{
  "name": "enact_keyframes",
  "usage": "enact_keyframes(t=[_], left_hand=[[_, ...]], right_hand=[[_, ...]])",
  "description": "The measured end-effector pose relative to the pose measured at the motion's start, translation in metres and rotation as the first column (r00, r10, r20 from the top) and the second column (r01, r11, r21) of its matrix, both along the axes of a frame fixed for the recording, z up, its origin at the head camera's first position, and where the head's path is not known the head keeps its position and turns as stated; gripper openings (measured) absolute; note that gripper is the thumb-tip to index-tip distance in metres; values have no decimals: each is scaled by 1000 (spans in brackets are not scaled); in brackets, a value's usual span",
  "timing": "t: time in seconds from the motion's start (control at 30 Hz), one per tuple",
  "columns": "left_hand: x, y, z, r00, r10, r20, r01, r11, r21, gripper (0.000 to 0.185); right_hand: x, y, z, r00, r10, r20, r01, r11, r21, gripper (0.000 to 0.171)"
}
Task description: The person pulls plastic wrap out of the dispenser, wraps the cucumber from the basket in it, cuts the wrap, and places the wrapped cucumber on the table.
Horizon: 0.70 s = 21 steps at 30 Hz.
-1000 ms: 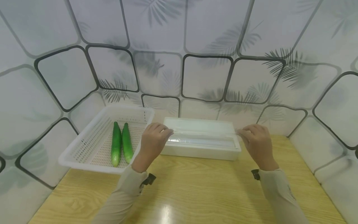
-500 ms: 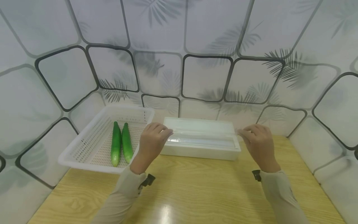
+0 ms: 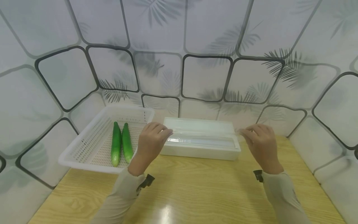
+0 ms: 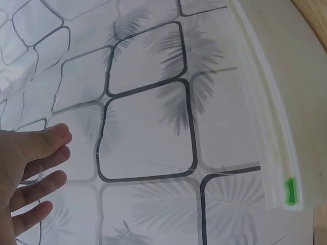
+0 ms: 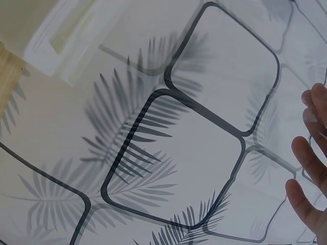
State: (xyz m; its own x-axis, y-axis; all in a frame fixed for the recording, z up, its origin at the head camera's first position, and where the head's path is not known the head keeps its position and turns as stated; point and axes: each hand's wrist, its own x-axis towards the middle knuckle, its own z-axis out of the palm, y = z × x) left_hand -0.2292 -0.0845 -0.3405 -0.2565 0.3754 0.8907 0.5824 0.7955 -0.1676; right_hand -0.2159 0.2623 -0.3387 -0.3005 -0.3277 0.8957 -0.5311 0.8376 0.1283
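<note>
From the head view I see the wooden worktop [image 3: 195, 189] bare in front of me, with patterned wall panels closing it in at the back and on both sides. A white cling-film dispenser box [image 3: 201, 149] lies crosswise at the back edge, just right of a white perforated basket [image 3: 84, 149] that holds two cucumbers [image 3: 121, 144] side by side. My left hand [image 3: 151, 141] sits at the box's left end, fingertips curled together as if pinching the edge of the clear film [image 3: 201, 138]; my right hand [image 3: 260, 144] does the same at the right end. The film itself is faint here, a glossy band over the box's trough between the two hands. I cannot tell for certain whether the pinches actually close on it.

In the left wrist view, my left hand's fingers [image 4: 38, 168] lie loosely extended, slightly apart, against a transparent sheet through which the wall pattern shows. The box's long rim [image 4: 271, 127] runs down the right side, with a small green slider [image 4: 290, 191] near its end.

In the right wrist view, only my right hand's fingertips [image 5: 311, 168] show at the right edge, loosely spread; the box [image 5: 61, 46] sits at upper left beside a sliver of worktop.
</note>
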Motion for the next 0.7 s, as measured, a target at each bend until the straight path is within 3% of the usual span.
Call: enact_keyframes(t=[0.43, 0.63, 0.7], left_hand=[[7, -1, 6, 1000, -15, 12, 15, 1000, -3, 5], [11, -2, 8, 1000, -29, 11, 29, 1000, 2, 5], [14, -2, 9, 999, -33, 14, 33, 999, 3, 5]], right_hand=[[10, -1, 7, 1000, 11, -4, -11, 1000, -1, 15], [13, -1, 9, 1000, 24, -6, -24, 1000, 4, 9], [15, 0, 10, 1000, 30, -5, -30, 1000, 3, 17]])
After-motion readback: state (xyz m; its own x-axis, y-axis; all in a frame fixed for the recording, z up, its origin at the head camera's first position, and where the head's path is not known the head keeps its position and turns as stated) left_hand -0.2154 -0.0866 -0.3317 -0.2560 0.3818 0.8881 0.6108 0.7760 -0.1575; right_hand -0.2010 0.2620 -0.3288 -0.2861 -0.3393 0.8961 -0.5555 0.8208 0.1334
